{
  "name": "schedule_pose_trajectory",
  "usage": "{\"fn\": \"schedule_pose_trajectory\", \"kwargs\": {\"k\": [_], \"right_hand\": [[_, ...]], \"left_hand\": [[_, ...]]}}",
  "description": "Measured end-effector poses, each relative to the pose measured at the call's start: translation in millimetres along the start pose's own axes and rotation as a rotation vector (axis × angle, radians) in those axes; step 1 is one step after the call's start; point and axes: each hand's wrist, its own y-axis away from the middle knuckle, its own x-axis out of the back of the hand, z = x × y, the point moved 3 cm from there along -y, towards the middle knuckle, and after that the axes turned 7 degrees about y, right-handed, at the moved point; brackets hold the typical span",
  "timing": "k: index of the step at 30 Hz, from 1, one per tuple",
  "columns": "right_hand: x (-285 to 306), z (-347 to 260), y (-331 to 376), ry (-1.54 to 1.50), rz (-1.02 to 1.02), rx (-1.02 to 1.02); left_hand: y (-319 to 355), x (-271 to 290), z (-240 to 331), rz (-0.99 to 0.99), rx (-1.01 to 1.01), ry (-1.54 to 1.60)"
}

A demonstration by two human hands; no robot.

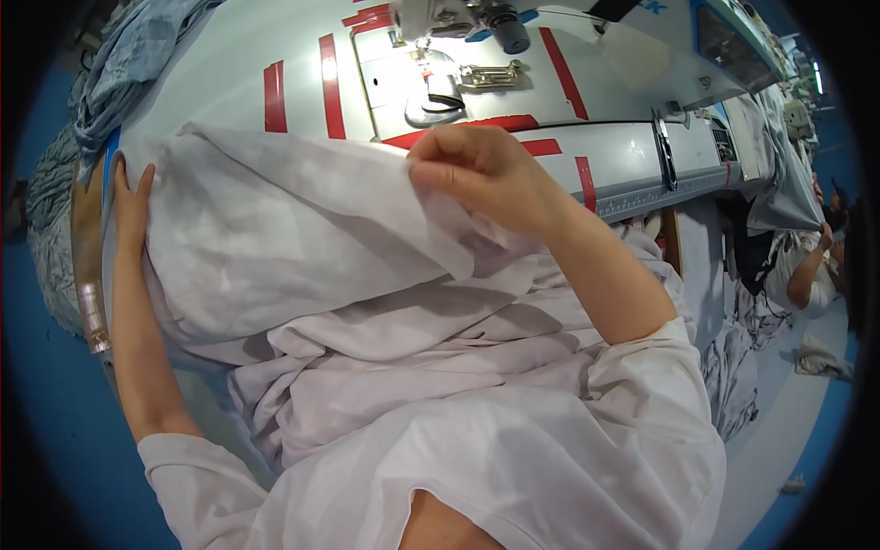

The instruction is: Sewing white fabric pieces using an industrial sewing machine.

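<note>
Blue-grey crumpled fabric (110, 73) is heaped at ten o'clock, off the desk (229, 46) corner. Just below it, the left hand (131, 203) is laid flat, fingers spread, on the far-left edge of the large white cotton sheet (275, 238), whose long fold runs from nine to three o'clock. Its upper edge is pinched between thumb and fingers of the right hand (481, 170), at one o'clock and nearer the sewing machine's metal presser foot (431, 78). The sheet's lower part is hidden by sleeves.
</note>
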Motion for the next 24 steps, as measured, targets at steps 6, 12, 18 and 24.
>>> {"fn": "schedule_pose_trajectory", "kwargs": {"k": [6,12,18,24], "right_hand": [[15.9,7.7,-7.0,-0.019,0.131,-0.105],[20.3,11.1,13.6,0.066,0.19,0.038],[22.8,-7.3,24.5,0.199,0.213,-0.004],[56.7,-1.6,79.4,0.713,0.633,0.218]], "left_hand": [[-2.4,-3.7,-15.9,-0.041,-0.006,-0.241],[-2.9,-5.6,7.1,0.242,-0.502,-0.416],[-18.4,18.4,-53.6,-0.039,-0.256,-0.39],[31.4,15.1,35.5,-0.346,-0.07,0.084]]}}
